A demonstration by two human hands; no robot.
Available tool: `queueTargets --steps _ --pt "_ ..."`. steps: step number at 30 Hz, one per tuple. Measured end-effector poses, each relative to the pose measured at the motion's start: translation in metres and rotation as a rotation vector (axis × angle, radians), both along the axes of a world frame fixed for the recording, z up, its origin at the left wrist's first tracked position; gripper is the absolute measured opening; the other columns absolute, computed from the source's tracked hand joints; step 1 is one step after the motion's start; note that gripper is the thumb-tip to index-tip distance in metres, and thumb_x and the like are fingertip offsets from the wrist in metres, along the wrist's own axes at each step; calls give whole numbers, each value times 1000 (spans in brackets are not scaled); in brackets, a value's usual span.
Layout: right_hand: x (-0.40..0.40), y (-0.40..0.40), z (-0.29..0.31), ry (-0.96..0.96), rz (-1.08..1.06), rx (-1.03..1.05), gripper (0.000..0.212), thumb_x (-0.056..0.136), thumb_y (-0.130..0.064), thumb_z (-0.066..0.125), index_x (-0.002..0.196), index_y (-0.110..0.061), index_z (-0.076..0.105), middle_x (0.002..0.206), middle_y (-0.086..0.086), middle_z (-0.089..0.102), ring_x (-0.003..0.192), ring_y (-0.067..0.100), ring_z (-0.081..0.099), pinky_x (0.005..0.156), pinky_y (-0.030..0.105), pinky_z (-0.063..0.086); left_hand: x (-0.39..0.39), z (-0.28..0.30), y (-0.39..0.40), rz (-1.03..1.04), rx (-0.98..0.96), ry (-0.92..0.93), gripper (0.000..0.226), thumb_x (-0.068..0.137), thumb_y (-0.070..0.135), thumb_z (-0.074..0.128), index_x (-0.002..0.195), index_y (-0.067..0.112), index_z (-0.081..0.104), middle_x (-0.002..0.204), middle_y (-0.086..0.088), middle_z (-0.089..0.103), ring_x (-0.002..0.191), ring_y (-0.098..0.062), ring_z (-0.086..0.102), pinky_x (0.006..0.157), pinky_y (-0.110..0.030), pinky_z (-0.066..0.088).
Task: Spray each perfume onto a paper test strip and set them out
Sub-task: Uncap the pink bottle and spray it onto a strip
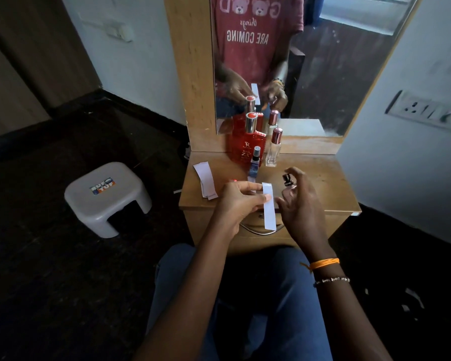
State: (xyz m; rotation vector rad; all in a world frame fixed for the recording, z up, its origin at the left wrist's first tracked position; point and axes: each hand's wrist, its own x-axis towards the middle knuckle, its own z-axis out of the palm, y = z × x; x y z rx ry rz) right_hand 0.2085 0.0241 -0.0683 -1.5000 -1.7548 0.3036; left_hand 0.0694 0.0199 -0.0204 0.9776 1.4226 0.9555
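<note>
Test strip (268,205) is pinched near its top end by the left hand (238,201), centre frame, long axis near vertical. A small dark sprayer (287,179) is gripped by the right hand (298,199), just right of the strip's top; nozzle direction cannot be told.

We've got both forearms reaching forward from the lap, bare to the wrist, the right one wearing an orange thread and a beaded band. Our left hand (238,201) is turned palm inward, thumb and fingers pinching the paper strip (269,205) near its top so it hangs straight down. Our right hand (298,201) sits just beside it, fingers curled round a small dark bottle (288,179), index finger arched over its top.
</note>
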Motion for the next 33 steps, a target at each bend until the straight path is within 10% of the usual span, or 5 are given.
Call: queueTargets --steps 7,11,18,24,33 --pt "10 -4 -9 267 -88 -30 58 80 -2 65 126 -28 40 94 -1 53 83 15 54 63 22 41 25 -15 31 8 228 423 27 72 15 77 85 17 54 73 6 64 79 -18 65 71 -29 48" --pt "10 -2 -10 276 -80 -33 59 80 -2 66 126 -27 40 91 -2 53 84 19 56 68 29 44 38 -16 42 31 318 589 21 76 10 74 87 10 56 87 -7 69 75 -15 60 51 -16 34" --pt "12 -1 -13 316 -65 -20 58 79 -2 66 126 -25 41 91 -7 51 84 19 57 71 29 47 40 -24 25 38 445 946 25 81 21 67 107 20 64 120 0 59 111 -24 48 92 -37 39" --pt "11 -1 -15 308 -68 -30 58 78 -1 67 125 -24 43 88 -15 49 87 9 54 68 20 42 34 -37 17 -80 275 937 40 84 30 64 124 28 58 137 -3 47 128 -28 33 114 -39 16" --pt "8 -4 -16 327 -56 -79 60 79 -5 69 125 -30 41 91 0 56 78 11 57 63 14 40 28 -27 10 48 502 878 35 84 20 65 118 24 61 113 -1 57 106 -23 48 94 -35 40"
